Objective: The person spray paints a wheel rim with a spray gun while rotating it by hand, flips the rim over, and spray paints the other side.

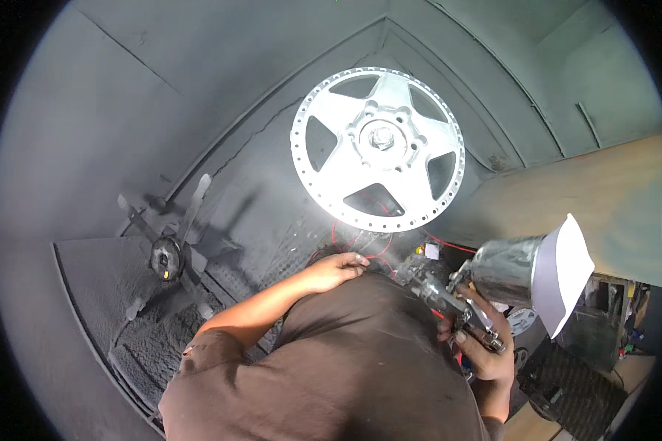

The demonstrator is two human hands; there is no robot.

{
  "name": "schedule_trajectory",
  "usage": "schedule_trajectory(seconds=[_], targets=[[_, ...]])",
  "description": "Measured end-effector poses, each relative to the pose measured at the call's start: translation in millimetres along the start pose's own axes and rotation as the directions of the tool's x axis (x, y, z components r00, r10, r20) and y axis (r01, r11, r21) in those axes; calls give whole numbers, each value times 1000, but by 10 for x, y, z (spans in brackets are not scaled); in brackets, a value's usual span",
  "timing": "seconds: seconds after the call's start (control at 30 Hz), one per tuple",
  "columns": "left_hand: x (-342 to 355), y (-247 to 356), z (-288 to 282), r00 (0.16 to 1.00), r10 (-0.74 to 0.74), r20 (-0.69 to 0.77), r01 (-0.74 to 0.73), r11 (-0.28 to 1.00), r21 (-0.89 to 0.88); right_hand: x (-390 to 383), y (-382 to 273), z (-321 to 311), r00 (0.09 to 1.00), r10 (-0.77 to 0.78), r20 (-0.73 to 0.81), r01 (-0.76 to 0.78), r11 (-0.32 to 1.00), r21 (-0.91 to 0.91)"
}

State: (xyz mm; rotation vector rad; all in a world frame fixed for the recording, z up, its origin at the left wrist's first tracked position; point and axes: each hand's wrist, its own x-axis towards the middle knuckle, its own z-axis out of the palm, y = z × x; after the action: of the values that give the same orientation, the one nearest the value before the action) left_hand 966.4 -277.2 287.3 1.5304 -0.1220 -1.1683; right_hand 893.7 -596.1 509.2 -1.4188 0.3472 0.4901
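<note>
My right hand [481, 331] is wrapped around the grip of a metal spray gun [449, 303]. The gun's silver paint cup [506, 270] leans out to the right, and a white paper cone [564, 275] covers its end. My left hand [336, 272] is held in front of my body, its fingers curled together; what they hold, if anything, is hidden. Beyond both hands stands a silver-white five-spoke wheel rim [377, 149], with small holes around its edge and a bright nut-like piece at its hub. Neither hand touches the rim.
To the left is a dark rotary stand [167, 259] with several arms, beside a grey, paint-crusted panel [95, 294]. A red hose [449, 243] runs behind the gun. Grey walls [125, 95] enclose the far side. A tan board [610, 198] and cluttered shelves [610, 316] lie on the right.
</note>
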Motion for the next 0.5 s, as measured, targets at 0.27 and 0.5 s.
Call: schedule_trajectory(seconds=[0.27, 0.5], targets=[[-108, 60, -342, 999, -32, -43, 33, 999, 13, 231, -292, 30, 828, -386, -405, 319, 921, -226], [-221, -15, -648, 986, -66, -155, 110, 949, 296, -228, -87, -239, 856, -71, -512, 14, 993, -116]])
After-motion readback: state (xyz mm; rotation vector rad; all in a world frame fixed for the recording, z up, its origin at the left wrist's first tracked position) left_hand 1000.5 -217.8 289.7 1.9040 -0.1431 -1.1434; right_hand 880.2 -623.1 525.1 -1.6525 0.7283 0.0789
